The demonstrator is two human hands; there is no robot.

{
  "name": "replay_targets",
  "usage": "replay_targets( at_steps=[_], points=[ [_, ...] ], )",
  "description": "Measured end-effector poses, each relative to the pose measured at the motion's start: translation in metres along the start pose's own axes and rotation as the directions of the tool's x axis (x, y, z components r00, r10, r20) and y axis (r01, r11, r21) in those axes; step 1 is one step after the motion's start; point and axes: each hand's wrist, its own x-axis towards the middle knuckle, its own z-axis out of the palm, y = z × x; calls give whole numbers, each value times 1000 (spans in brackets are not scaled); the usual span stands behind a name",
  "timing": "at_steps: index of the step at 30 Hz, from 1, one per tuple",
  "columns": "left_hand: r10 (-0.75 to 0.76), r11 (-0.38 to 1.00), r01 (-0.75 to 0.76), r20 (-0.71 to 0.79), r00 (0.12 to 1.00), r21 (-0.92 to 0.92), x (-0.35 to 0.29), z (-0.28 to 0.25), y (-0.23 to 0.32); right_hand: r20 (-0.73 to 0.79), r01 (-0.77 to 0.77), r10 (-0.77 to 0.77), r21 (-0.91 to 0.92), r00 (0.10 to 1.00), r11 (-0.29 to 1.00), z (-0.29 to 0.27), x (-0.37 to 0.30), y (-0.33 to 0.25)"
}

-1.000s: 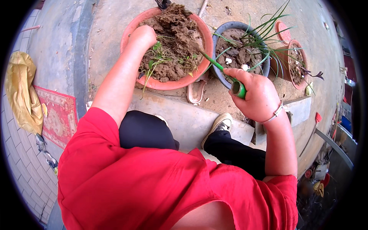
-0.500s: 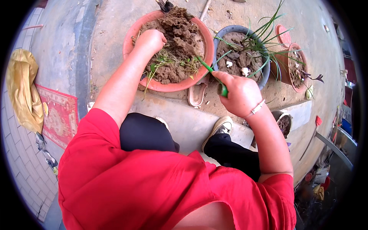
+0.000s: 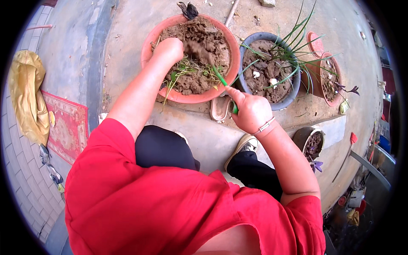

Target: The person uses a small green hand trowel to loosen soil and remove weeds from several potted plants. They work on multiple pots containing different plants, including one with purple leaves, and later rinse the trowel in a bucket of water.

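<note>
A wide orange-pink pot (image 3: 146,46) of brown soil stands in front of me. My right hand (image 3: 250,111) is wrapped round a green-handled garden tool (image 3: 219,76), which slants into the pot. The tool's head is blurred against the loose soil (image 3: 206,36), so its shape is unclear. Over the pot's left part, my left hand (image 3: 169,50) is closed in a fist; its fingertips are hidden, and what it may hold cannot be made out. Uprooted green weeds (image 3: 187,68) with pale stems lie across the soil just below that hand, some drooping over the near rim.
Right of the pot stands a grey pot (image 3: 295,87) with long grassy leaves and white bits on its soil. Beyond it is a tilted brown pot (image 3: 313,76). A small dark pot (image 3: 304,136) sits near my right forearm. A dark dry leaf (image 3: 188,10) touches the far rim.
The raised clump of soil at the pot's back has dropped and broken up. My right hand has shifted left and a little nearer with the tool. My left hand stays closed, almost in place.
</note>
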Motion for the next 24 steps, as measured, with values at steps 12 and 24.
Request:
replay_targets(
  at_steps=[12,24],
  points=[
    [3,1000,-3,148,989,5,-9,-11,-3,-307,-22,62,133,950,991,-38,-6,6],
    [58,979,-126,372,927,161,-22,-25,11,-190,16,-3,68,982,998,-29,-18,19]
  ],
)
